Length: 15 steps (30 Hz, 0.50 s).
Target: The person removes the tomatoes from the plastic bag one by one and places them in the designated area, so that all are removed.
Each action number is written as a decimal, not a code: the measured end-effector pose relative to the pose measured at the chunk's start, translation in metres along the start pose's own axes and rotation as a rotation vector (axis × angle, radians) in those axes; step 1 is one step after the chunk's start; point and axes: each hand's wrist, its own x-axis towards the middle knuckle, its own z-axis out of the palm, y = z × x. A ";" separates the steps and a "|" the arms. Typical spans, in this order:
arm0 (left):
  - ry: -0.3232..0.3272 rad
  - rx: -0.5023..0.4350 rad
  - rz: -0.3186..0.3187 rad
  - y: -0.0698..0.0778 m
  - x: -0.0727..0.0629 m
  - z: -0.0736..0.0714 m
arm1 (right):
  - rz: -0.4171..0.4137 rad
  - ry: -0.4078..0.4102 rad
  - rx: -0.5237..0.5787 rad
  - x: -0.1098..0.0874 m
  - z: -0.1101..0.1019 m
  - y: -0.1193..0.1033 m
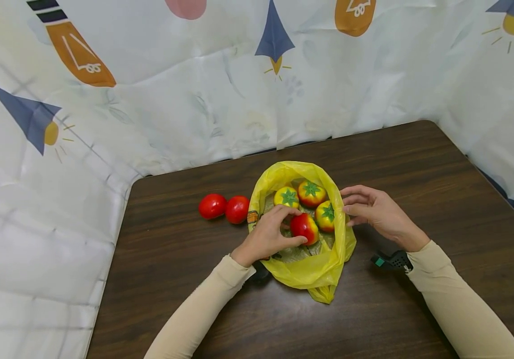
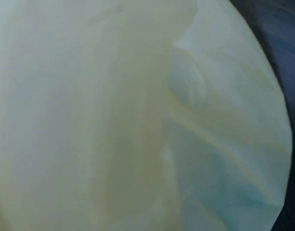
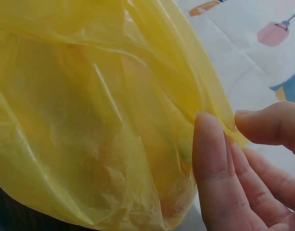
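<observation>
A yellow plastic bag (image 1: 279,271) stands on the table with its mouth spread wide. My left hand (image 1: 268,232) reaches into it, thumb and fingers round a red-and-yellow toy fruit (image 1: 304,228). Beside that fruit in the bag lie three more: a yellow one (image 1: 286,197) and two red-yellow ones (image 1: 312,193), all with green star-shaped tops. At the bag's right side, my right hand (image 1: 380,212) pinches the rim; the right wrist view shows the bag's edge (image 3: 210,91) between thumb and fingers. Pale, blurred bag plastic (image 2: 128,115) fills the left wrist view.
Two glossy red toy tomatoes (image 1: 212,206) lie touching or nearly so, just left of the bag. The dark wooden table (image 1: 167,279) ends at the back against a white patterned cloth (image 1: 171,99), which also hangs along both sides.
</observation>
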 end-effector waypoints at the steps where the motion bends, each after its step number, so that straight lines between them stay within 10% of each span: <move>1: 0.004 0.003 0.004 0.000 -0.001 -0.001 | -0.001 -0.001 -0.001 0.000 0.000 0.000; 15: 0.044 0.025 0.013 0.004 -0.008 -0.016 | 0.003 -0.008 0.001 0.001 0.002 0.002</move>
